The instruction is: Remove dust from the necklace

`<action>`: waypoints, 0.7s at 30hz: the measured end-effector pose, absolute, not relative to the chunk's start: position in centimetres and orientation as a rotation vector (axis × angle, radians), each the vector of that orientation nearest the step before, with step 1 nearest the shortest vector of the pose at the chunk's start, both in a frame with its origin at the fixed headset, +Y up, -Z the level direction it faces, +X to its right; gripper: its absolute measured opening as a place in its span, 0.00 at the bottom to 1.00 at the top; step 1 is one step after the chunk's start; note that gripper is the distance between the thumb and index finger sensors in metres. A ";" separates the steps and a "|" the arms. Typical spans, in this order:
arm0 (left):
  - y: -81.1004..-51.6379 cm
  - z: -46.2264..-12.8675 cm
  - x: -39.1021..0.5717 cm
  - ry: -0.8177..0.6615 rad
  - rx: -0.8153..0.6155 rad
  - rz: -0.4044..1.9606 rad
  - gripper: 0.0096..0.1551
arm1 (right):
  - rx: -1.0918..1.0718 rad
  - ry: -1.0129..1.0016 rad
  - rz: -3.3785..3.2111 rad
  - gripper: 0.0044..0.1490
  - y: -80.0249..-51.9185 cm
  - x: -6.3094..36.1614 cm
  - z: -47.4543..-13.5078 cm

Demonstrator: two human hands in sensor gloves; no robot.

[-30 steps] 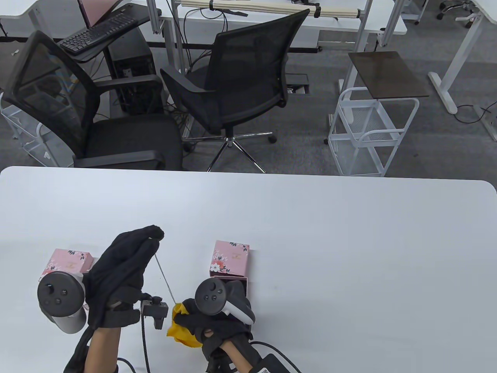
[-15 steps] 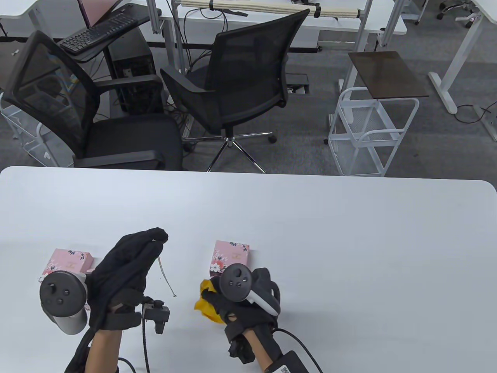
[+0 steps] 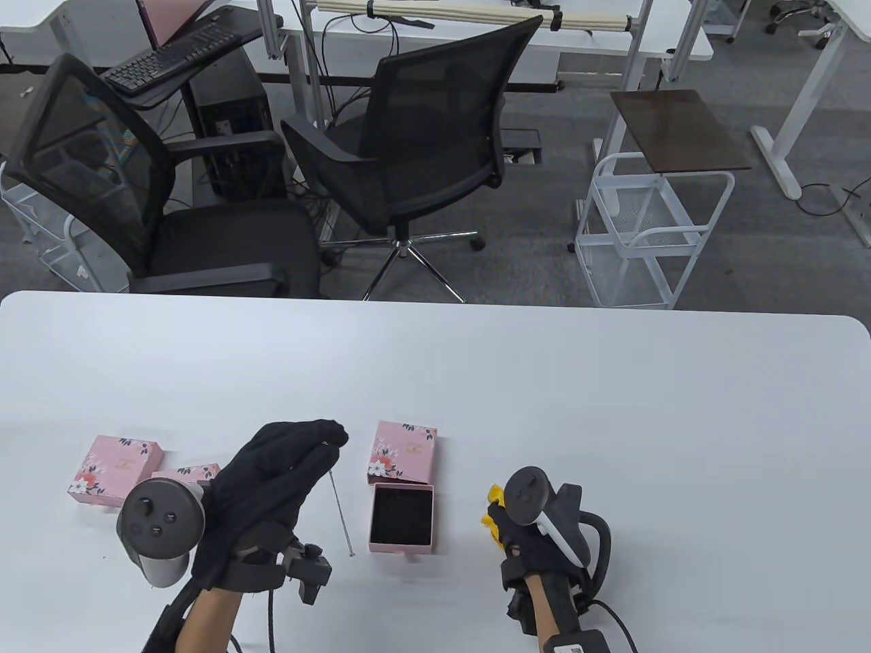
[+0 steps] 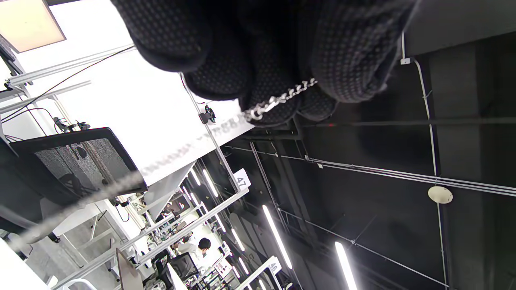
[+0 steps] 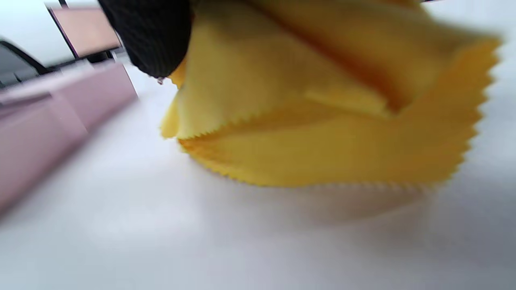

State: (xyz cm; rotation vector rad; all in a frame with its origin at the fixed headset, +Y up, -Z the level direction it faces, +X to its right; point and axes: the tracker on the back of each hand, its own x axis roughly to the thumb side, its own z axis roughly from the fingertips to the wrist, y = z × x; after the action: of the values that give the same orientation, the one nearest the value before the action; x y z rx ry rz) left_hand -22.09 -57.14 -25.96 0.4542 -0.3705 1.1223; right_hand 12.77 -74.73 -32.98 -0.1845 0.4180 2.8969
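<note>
Table view: L hand (image 3: 272,496) raised over the table (image 3: 544,381), fingertips bunched, pinching the top of the necklace (image 3: 339,507). Chain hangs straight down from the fingertips, just left of the open box (image 3: 401,518); can't tell if its lower end touches the table. Lid (image 3: 403,452) stands just behind the box. Two more pink boxes (image 3: 114,469) near the left edge, beside the L tracker (image 3: 161,522). R hand (image 3: 537,537) to the right of the open box, apart from it, fingers curled round a yellow cloth (image 3: 493,520).

L wrist view: gloved fingers (image 4: 258,60) clamp the chain (image 4: 278,100) between the tips; rest of chain runs off blurred toward lower left.

R wrist view: cloth (image 5: 322,112) w/ zigzag edge bunched in the R hand, one fingertip (image 5: 149,36) showing at top; cloth hangs just above the table. Pink box wall (image 5: 60,108) at left, blurred.
</note>
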 end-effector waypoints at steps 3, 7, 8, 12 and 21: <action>-57.2 -26.0 -22.0 -0.373 0.456 1.118 0.18 | -0.139 0.489 2.951 0.43 -75.8 12.3 -33.1; -57.3 -26.0 -21.9 -0.375 0.452 1.114 0.18 | -0.149 0.507 2.973 0.53 -75.4 12.3 -33.1; -57.3 -26.0 -21.9 -0.374 0.451 1.114 0.18 | -0.150 0.499 2.963 0.54 -75.2 12.3 -33.0; -57.4 -26.1 -21.8 -0.373 0.447 1.110 0.18 | -0.117 0.419 2.888 0.58 -73.7 12.7 -32.4; -58.0 -26.8 -21.2 -0.361 0.413 1.105 0.18 | 0.142 -0.154 2.691 0.49 -68.8 10.9 -30.3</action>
State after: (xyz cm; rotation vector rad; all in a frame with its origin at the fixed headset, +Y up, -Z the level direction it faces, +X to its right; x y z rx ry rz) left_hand -21.22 -58.04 -26.78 0.4127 -0.3608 1.1055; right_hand 10.88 -68.75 -30.34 0.1418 -0.1544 2.6906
